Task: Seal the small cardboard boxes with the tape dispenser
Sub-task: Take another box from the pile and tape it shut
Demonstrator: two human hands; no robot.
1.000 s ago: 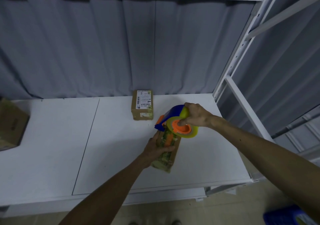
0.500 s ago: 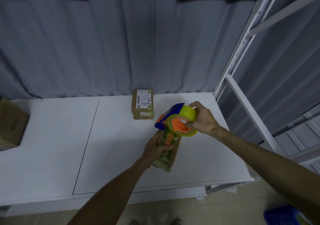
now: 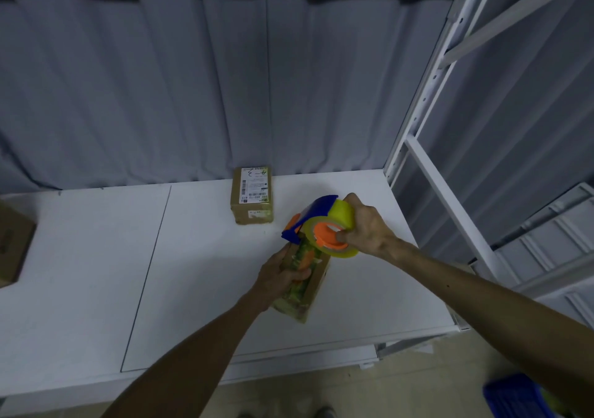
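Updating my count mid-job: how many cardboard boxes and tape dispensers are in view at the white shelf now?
Brown cardboard boxes: 3 (one gripped by the left hand, one labelled at the back, one cut off at the left edge)
Blue, orange and yellow tape dispenser: 1 (held in the right hand)
Total: 4

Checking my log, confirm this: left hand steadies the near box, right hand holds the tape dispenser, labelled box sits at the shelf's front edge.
One error: the head view shows the labelled box at the shelf's back, near the curtain. Left hand steadies the near box and right hand holds the tape dispenser.
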